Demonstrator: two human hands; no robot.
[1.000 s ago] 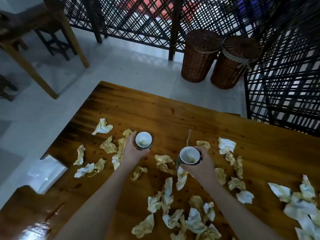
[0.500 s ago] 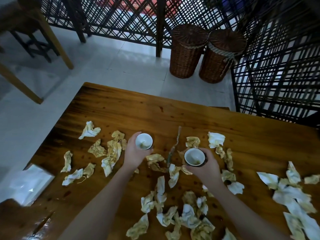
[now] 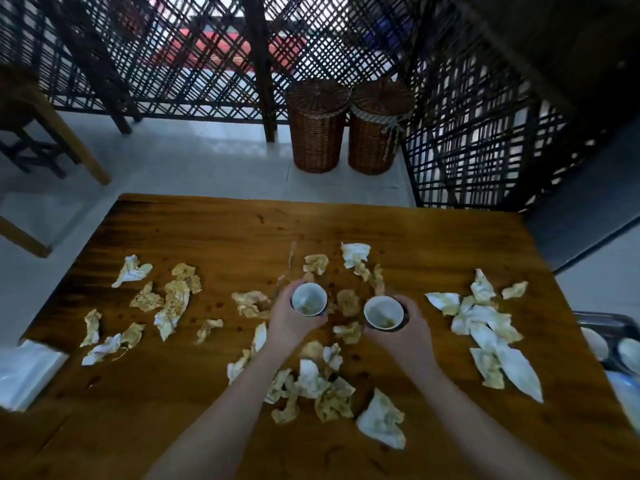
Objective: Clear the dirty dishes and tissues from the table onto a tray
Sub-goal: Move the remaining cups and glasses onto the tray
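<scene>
My left hand (image 3: pixel 289 322) grips a small dirty cup (image 3: pixel 309 299), white inside and dark outside, held just above the wooden table (image 3: pixel 221 230). Close beside it, my right hand (image 3: pixel 403 332) grips a second dirty cup (image 3: pixel 383 312) of the same kind. Several crumpled, stained tissues (image 3: pixel 173 299) lie scattered over the table on both sides of my arms. A chopstick-like stick (image 3: pixel 290 261) lies just beyond the left cup. A metal tray (image 3: pixel 604 318) shows at the right edge and holds white dishes (image 3: pixel 594 342).
A white tissue pack (image 3: pixel 24 372) sits at the table's left edge. Two wicker baskets (image 3: pixel 317 128) stand on the floor beyond the table, in front of a dark lattice screen (image 3: pixel 485 133). Wooden chair legs (image 3: pixel 69 140) stand at the left.
Both hands have lifted their cups and moved them to the right, toward each other. My view has turned right, bringing the tray into sight.
</scene>
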